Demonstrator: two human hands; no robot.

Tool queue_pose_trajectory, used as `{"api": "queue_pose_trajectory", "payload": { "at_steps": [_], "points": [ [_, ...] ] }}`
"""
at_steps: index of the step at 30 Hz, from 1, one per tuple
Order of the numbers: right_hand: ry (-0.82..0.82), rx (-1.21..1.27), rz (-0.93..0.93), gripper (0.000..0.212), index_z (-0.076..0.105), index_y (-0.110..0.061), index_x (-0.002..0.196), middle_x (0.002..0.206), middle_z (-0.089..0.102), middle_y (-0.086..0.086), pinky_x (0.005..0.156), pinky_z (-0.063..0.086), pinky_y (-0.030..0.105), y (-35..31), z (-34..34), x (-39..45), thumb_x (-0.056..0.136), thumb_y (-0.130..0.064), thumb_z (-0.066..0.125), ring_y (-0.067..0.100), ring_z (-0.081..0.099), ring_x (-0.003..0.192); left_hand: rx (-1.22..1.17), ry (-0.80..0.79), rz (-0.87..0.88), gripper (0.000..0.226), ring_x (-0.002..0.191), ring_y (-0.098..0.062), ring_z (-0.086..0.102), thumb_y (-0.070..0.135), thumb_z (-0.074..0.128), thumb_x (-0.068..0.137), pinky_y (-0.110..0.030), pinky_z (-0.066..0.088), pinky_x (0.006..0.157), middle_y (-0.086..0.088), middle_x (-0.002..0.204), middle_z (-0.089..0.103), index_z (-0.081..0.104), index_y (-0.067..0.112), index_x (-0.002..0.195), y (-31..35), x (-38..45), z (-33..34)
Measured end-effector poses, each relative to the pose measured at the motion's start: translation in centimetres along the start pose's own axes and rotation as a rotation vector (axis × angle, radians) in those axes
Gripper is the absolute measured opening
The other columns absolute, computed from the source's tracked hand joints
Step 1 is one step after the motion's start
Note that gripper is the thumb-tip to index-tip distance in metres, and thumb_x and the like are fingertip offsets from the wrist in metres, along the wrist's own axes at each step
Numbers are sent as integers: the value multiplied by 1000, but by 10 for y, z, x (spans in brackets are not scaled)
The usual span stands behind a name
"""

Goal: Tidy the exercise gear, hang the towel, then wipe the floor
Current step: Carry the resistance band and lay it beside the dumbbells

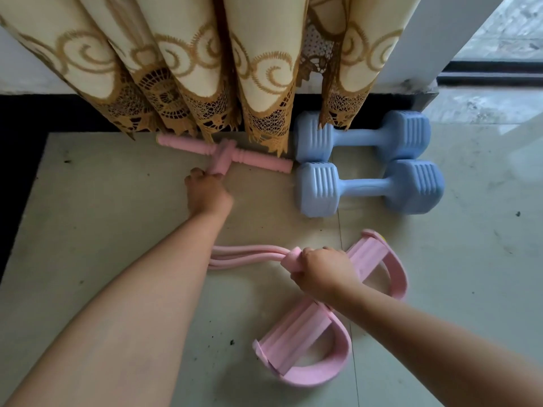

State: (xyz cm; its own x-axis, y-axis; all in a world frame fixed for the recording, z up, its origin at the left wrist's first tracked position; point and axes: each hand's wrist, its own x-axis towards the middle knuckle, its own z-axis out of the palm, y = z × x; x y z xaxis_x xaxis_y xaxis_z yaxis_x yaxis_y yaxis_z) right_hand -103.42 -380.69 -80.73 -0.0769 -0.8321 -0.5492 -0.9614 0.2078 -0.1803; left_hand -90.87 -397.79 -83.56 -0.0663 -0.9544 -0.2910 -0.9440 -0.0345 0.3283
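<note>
A pink pedal resistance puller lies on the tiled floor. Its T-shaped handle bar rests against the curtain's hem, and my left hand grips the stem of that bar. My right hand grips the pink sleeve where the rubber tubes meet the foot pedals. The tubes run left from it and pass under my left forearm. Two light blue dumbbells lie side by side by the wall, just right of the handle bar.
A cream curtain with brown lace trim hangs down to the floor along the far wall. A white pillar stands at the right, with a glass door track beyond it. Dark specks of dirt dot the floor tiles.
</note>
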Motion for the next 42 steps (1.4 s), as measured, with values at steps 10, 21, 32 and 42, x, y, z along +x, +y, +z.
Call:
{"api": "queue_pose_trajectory", "payload": {
  "at_steps": [10,21,32,42],
  "points": [
    [74,137,156,21,52,-14,107,105,66,6,67,32,28,4,-4,11,94,-28,42,31,58,100,57,-117,-40,48,121,-34,42,29,46,92,-32,41,94,-22,133,40,46,9,135,11,6,2],
    [119,306,205,25,58,-8,98,104,67,11,73,43,32,-26,-28,23,92,-28,47,34,60,99,-278,-331,123,54,134,-25,38,20,54,93,-25,35,104,-11,148,33,38,12,144,2,12,-22],
    [199,745,424,26,60,-11,114,112,65,11,78,46,30,-67,-64,73,91,-20,50,31,61,105,-447,-378,-18,47,121,-34,53,36,42,98,-39,41,107,-19,132,56,51,5,132,-9,32,-45],
    [180,492,431,28,60,1,114,120,62,16,80,46,32,-53,-63,113,97,-6,38,30,58,112,-79,-130,210,35,119,-31,52,18,36,101,-31,40,95,-18,131,56,51,4,129,-33,14,-43]
  ]
}}
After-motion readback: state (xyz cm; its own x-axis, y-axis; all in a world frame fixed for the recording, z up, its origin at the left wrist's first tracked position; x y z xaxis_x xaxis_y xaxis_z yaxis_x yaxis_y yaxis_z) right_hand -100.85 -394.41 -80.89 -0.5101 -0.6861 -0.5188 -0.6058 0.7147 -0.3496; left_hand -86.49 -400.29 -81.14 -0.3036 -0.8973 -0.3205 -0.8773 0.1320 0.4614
